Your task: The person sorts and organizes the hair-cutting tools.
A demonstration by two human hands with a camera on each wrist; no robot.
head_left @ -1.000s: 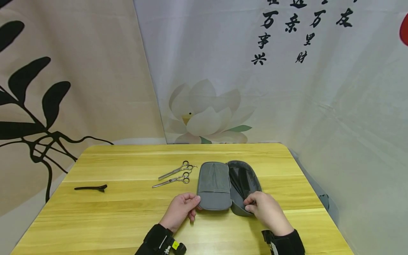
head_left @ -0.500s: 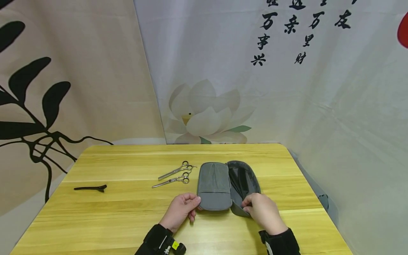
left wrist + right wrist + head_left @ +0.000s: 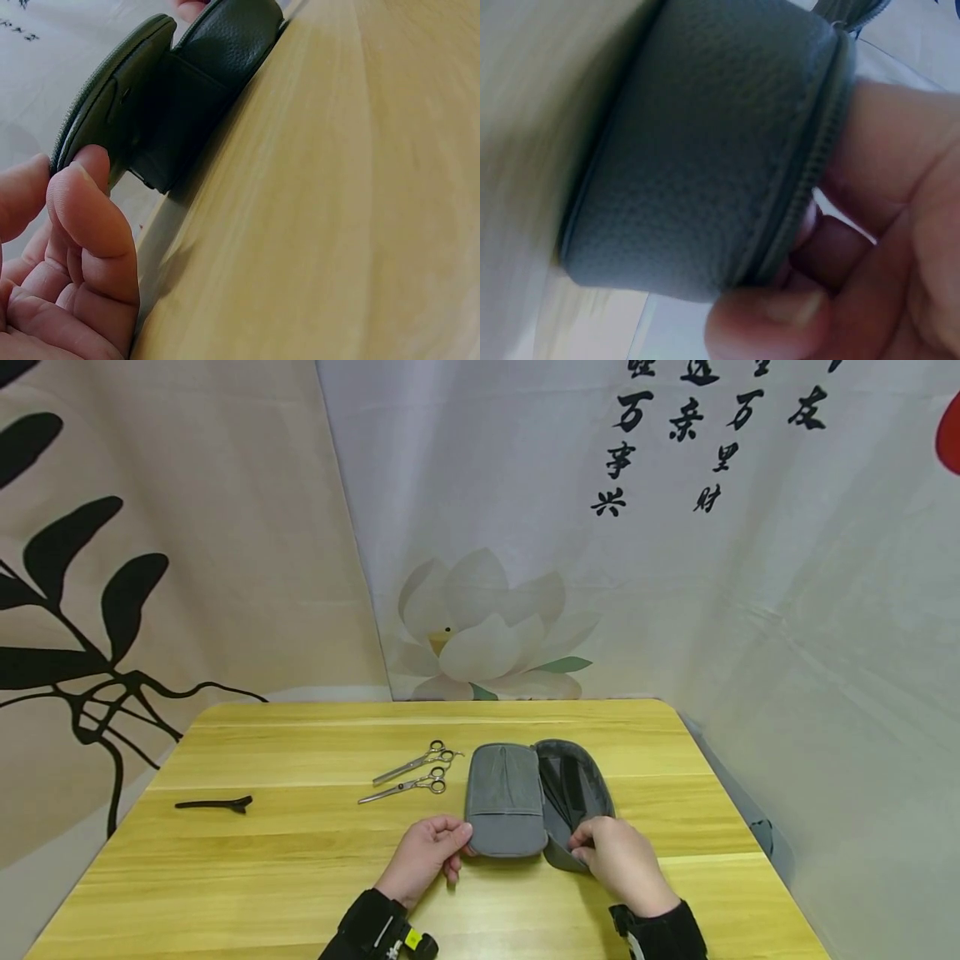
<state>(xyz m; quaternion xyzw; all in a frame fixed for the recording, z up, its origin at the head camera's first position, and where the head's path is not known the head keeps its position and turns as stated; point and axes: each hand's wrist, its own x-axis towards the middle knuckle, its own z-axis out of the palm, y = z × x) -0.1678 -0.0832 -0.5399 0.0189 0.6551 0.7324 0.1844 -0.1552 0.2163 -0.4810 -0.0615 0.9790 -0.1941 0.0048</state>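
A grey zip case (image 3: pixel 504 835) lies unfolded on the wooden table, its pocketed lid to the left and its deep half to the right. My left hand (image 3: pixel 426 858) pinches the lid's near left edge; in the left wrist view the thumb and forefinger close on the zipped rim (image 3: pixel 101 82). At the near right rim of the deep half, my right hand (image 3: pixel 621 860) grips the wall, with fingers reaching inside. The right wrist view shows the pebbled side wall (image 3: pixel 690 150) and the thumb by the zip. Long black items (image 3: pixel 572 785) rest in the deep half; their kind is unclear.
Two pairs of hairdressing scissors (image 3: pixel 408 787) lie left of the case, one behind the other. A black hair clip (image 3: pixel 213 804) sits farther left on the table (image 3: pixel 300 893). Behind the table's far edge hangs a printed cloth backdrop (image 3: pixel 480 527).
My right hand has shifted slightly left along the case's near rim, within the first half second. The left hand, case, scissors and clip stay where they were.
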